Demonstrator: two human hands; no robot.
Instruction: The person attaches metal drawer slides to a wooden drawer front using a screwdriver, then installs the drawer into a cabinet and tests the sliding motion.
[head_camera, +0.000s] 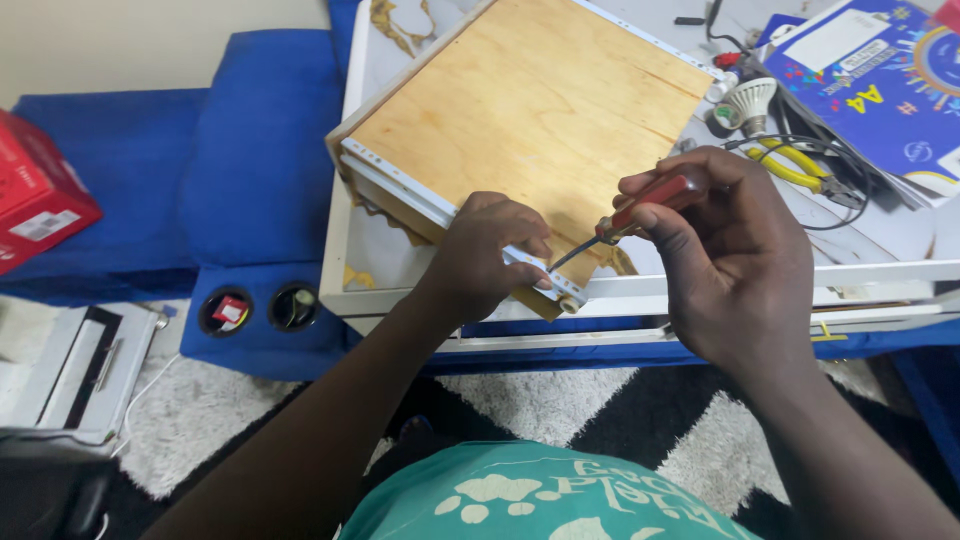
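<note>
Pinched between thumb and fingers, the red-handled screwdriver (640, 205) sits in the right hand (735, 260) at the centre right of the frame, the grip closed around the handle and the thin dark shaft slanting down and left. Its tip meets the end of a long white strip (440, 205) that runs along the near edge of a plywood board (540, 100). The left hand (490, 255), at the centre of the frame, lies curled over that same end of the strip, fingers pressing it down on the board's corner; this grip is closed on the strip too.

The board lies tilted on a white counter (700, 285), its near corner reaching the counter's front edge. As a judgement, the tip could slip off the small fitting and jab the left fingers, which lie just beside it. The overhanging corner could also shift under pressure if the left hand eases.

Both forearms come up from the bottom of the frame; the right wrist is bent, with the knuckles raised above the handle, and the left wrist is straight and low.

At the upper right lie yellow-handled pliers (795, 165), a white bulb (750, 100) and a blue box (880, 80). A blue sofa (250, 150) fills the upper left.
</note>
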